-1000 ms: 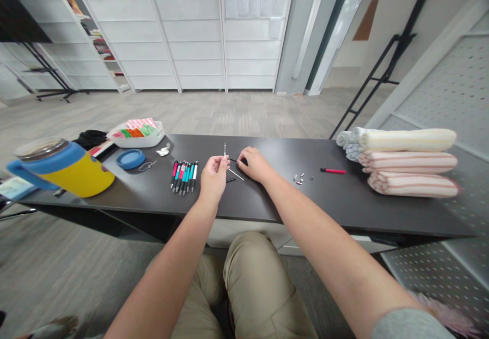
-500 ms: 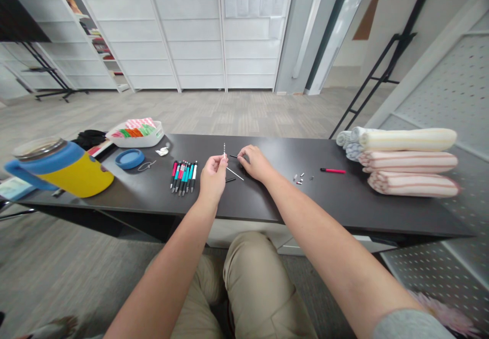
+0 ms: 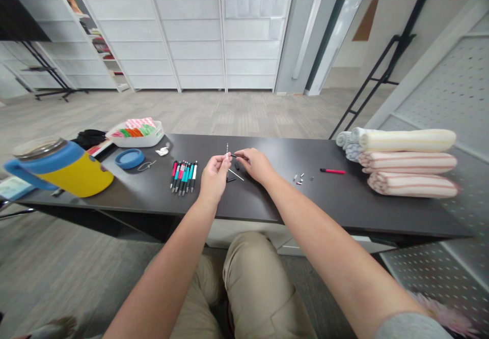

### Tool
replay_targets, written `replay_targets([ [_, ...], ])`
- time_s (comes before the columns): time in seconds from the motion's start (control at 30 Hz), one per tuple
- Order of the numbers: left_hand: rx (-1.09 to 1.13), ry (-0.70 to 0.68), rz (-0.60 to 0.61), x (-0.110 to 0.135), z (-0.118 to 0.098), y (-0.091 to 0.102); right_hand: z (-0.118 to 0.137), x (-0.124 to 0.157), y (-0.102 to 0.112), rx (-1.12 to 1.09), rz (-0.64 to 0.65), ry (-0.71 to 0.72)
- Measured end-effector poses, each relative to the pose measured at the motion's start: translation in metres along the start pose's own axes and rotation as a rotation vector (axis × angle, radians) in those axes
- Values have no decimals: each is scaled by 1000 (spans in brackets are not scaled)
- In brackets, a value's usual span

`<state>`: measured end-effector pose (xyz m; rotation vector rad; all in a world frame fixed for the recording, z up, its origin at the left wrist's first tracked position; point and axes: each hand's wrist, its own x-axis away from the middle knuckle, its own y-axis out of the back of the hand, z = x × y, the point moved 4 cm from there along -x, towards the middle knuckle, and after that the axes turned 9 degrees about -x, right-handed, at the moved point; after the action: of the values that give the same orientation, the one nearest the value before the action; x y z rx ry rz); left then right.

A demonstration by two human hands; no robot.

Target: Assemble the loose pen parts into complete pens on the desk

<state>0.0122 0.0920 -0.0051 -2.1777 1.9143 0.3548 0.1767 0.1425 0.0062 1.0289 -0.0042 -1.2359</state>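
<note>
My left hand (image 3: 214, 175) is closed in a pinch around a slim white pen part (image 3: 227, 148), held upright with its narrow tip above the fingers. Close beside it, my right hand (image 3: 256, 164) pinches a small black pen piece (image 3: 234, 156) that points toward the left hand. Below the hands, a thin white refill (image 3: 237, 175) lies slantwise on the table near a short black tube (image 3: 231, 179). Another small dark piece (image 3: 237, 166) lies under the right fingertips. Left of my hands, several click pens (image 3: 184, 177) with coloured barrels form a row.
On the dark table (image 3: 282, 201), tiny pen parts (image 3: 298, 179) and a pink-red pen barrel (image 3: 332, 171) lie to the right. Rolled towels (image 3: 410, 161) are stacked at the far right. Leftward are a yellow-blue jug (image 3: 76, 171), a blue lid (image 3: 130, 159) and a white basket (image 3: 155, 136).
My right hand has lifted the black piece slightly and brought it nearer the white part. My left hand has shifted a little to the right.
</note>
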Motion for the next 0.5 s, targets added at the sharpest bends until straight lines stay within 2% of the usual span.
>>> replay_targets([
  [0.1,12,-23,14,2,-4,-2,5,0,3,21,0,8],
  [0.23,-91,-57,-6,4,-8,-1,9,4,18,-102,-202,-64],
  [0.37,-221,-65,-6,6,-13,-2,10,11,26,-419,-371,-204],
  [0.5,-285,-108,28,9,-18,-6,12,14,29,-722,-469,-210],
])
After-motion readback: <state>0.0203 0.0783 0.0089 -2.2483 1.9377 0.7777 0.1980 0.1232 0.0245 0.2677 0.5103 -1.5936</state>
